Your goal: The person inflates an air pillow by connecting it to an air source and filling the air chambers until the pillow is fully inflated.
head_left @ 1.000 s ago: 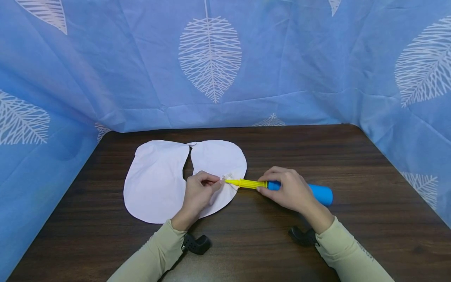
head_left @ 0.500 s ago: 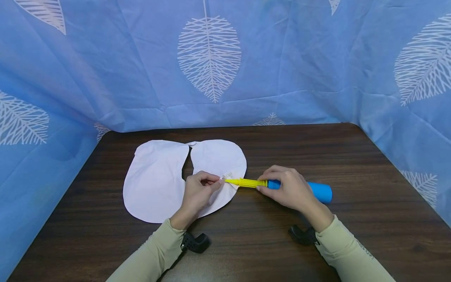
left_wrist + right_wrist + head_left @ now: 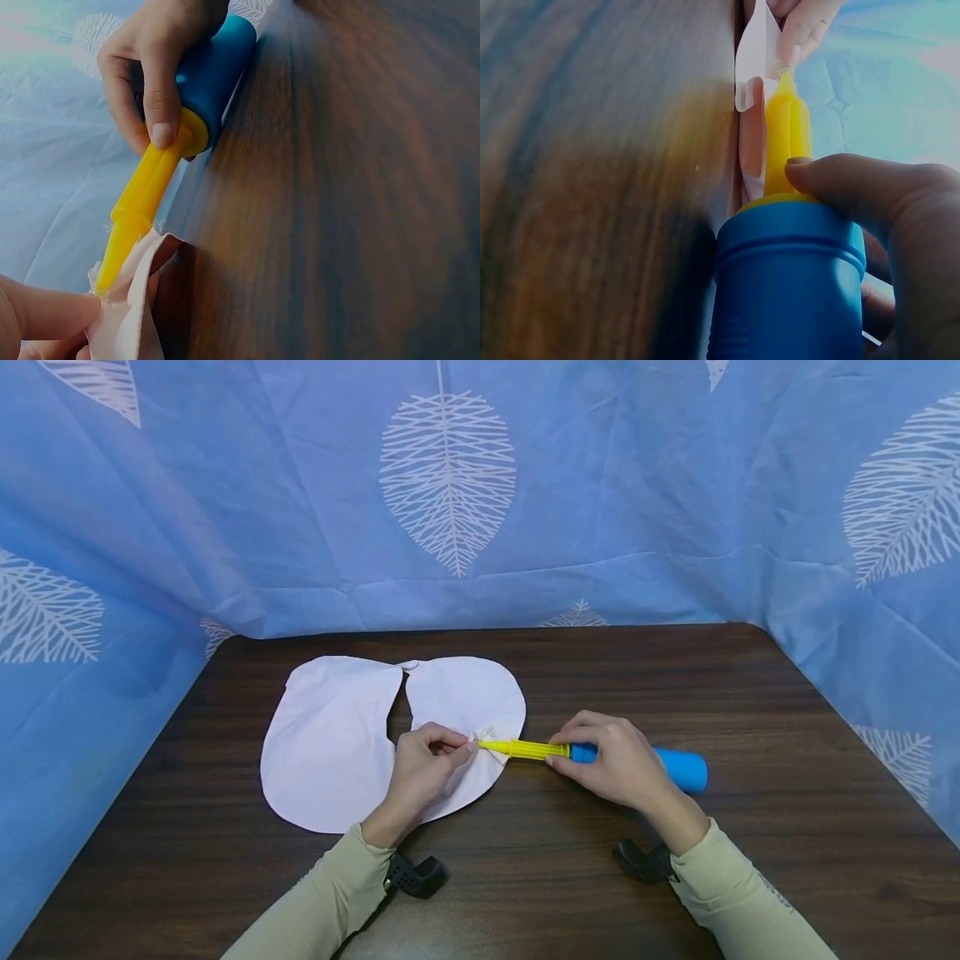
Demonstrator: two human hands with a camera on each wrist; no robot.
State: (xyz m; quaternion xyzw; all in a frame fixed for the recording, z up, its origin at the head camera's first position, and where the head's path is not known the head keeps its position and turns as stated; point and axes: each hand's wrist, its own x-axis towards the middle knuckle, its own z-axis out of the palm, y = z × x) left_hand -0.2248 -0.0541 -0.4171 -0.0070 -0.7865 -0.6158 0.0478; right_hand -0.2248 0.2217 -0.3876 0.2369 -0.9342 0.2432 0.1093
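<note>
A flat, pale inflatable with two rounded lobes lies on the table, deflated. My left hand pinches its clear valve between thumb and finger, over the right lobe. The tapered yellow nozzle of a hand pump runs into that valve, its tip hidden at my fingertips. On the right, my right hand grips the pump's blue barrel near the yellow collar, thumb and fingers around it. In the right wrist view the thumb lies against the nozzle's base.
The dark wooden table has a blue leaf-print cloth hanging behind and at both sides. Black wrist devices sit at both cuffs, close above the tabletop.
</note>
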